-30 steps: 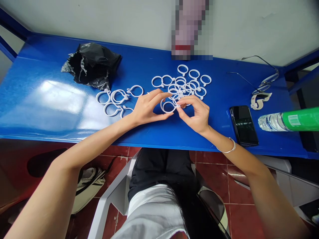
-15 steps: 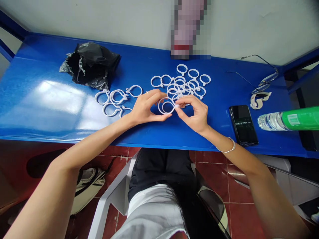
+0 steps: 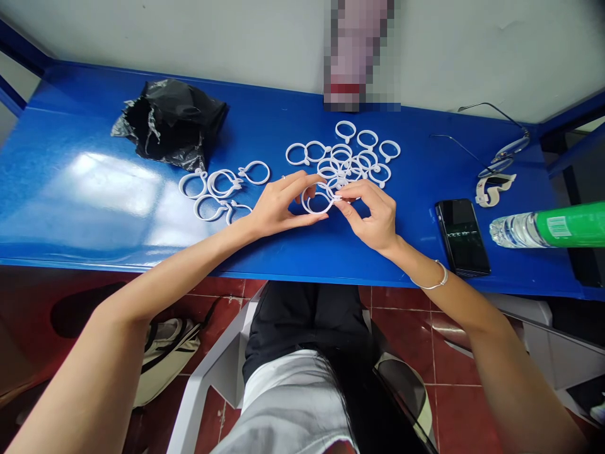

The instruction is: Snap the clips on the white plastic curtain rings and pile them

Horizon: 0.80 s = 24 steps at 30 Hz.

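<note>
Blue and glossy, the desk (image 3: 94,208) runs along a pale wall, with red floor tiles showing beneath its front edge. Just above the desk near its middle, both hands meet on one white ring (image 3: 316,203): a thin plastic hoop with a small tab at the side where the right hand grips it. The left hand (image 3: 278,205) curls around the ring's left side, thumb below and fingers above, pinching the band. The right hand (image 3: 373,214) pinches the tab end between thumb and forefinger, the other fingers folded in.

Right behind the hands lies a heap of rings (image 3: 352,157) of the same kind, some overlapping, close enough that the held ring nearly touches the nearest ones. A smaller cluster of rings (image 3: 222,189) lies to the left of the left hand, and beyond it sits a crumpled black plastic bag (image 3: 170,123). To the right, well apart from the hands, are a dark phone (image 3: 463,236) lying flat, a bottle (image 3: 548,228) with a green label on its side, and a pair of glasses (image 3: 505,151). A thin bracelet (image 3: 437,280) circles the right wrist.
</note>
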{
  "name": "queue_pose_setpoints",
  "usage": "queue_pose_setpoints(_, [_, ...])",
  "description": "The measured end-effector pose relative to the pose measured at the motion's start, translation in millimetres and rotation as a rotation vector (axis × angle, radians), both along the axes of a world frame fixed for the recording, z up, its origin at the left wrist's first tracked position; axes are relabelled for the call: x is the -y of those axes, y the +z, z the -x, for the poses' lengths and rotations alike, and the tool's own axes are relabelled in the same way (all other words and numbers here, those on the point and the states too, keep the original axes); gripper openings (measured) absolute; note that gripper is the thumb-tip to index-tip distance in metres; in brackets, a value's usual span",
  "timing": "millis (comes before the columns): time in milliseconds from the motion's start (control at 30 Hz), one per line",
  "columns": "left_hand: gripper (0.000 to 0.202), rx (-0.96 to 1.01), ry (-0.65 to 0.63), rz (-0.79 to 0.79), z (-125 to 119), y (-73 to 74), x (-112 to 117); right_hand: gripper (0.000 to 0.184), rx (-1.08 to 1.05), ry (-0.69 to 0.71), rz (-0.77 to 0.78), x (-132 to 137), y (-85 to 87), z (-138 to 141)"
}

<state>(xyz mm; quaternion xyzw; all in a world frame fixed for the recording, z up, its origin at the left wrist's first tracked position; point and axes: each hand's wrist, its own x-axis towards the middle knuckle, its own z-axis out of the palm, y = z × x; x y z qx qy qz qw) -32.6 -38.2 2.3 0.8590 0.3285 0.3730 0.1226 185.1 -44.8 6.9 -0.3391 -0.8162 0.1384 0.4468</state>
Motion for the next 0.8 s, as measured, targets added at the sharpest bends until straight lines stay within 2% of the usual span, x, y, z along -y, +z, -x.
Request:
queue_pose_setpoints(200, [0.047, 0.003, -0.038, -0.034, 0.4, -1.3, -1.3, 0.017, -0.03, 0.047, -0.049, -2.0, -2.3, -0.6])
queue_pose_setpoints(367, [0.045, 0.041, -0.064, -0.084, -0.1, -2.6, -2.6, 0.024, 0.017, 0.021, -0.007, -2.4, -2.9, -1.3])
queue_pose_setpoints(800, [0.047, 0.024, -0.031, -0.027, 0.5, -2.9, -2.4, 0.022, 0.016, 0.035, -0.001, -3.2, -5.0, -2.8])
